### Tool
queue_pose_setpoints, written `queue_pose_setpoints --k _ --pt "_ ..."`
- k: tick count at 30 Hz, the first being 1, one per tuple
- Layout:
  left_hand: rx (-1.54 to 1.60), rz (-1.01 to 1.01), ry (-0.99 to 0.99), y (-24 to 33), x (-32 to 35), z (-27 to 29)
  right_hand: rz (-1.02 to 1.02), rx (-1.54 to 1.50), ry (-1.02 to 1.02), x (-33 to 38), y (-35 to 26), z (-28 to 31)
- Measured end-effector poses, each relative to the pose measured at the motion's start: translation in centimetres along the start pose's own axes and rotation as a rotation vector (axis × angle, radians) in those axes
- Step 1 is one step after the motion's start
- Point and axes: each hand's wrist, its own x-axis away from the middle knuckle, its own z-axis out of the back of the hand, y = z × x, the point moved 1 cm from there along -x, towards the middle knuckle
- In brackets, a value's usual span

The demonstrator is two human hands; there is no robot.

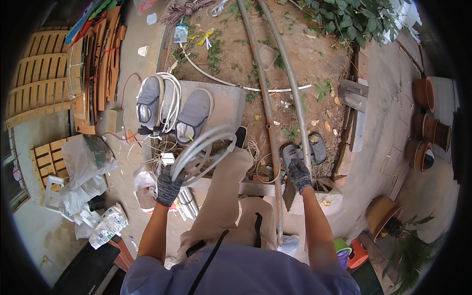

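Head view: gloved L hand (pixel 171 187) is clenched round the grey cable coil (pixel 184 158), prob. so its loops stay bundled; coil's near the slab's (pixel 228 104) front edge, w/ grey shoes (pixel 197 110) just behind. Gloved R hand (pixel 299 174) is at a dark slipper (pixel 288 153) by the metal pipe (pixel 294 86), maybe for balance; can't tell if fingers grip either.

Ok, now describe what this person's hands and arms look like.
The left hand and right hand wear matching knitted gloves, mottled dark grey and black, ending at the wrist. Both forearms are uncovered, meeting the short sleeves of a muted blue-purple shirt. No watch shows on either wrist.
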Motion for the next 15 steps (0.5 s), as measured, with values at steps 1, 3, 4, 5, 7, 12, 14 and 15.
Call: queue_pose_setpoints --k 1,3,4,5,7,12,14,15 --pt "-0.145 -0.144 -0.01 0.8 0.0 0.7 0.031 -0.007 -0.023 -3.1 -2.6 -1.8" --pt "-0.314 -0.304 -0.054 -0.3 0.3 1.1 0.199 0.324 -0.056 -8.4 -9.8 -5.9" --pt "-0.339 -0.333 -0.1 -1.8 0.6 1.7 0.11 0.176 -0.072 -11.5 -11.8 -7.7" --pt "-0.368 -0.296 -0.107 -2.8 1.2 2.1 0.129 0.243 -0.077 -15.2 -12.3 -9.0" --pt "-0.419 -0.201 -0.126 -5.2 2.1 2.4 0.208 0.392 -0.064 -21.0 -15.0 -12.3" --pt "-0.537 0.112 -0.212 -9.5 4.9 2.2 0.154 0.388 -0.232 -33.9 -15.1 -19.1" --pt "-0.519 0.258 -0.214 -10.3 5.7 1.7 0.165 0.571 -0.284 -37.2 -13.8 -21.1" --pt "-0.52 0.326 -0.21 -10.6 5.7 1.6 0.175 0.702 -0.311 -39.0 -12.9 -22.0"
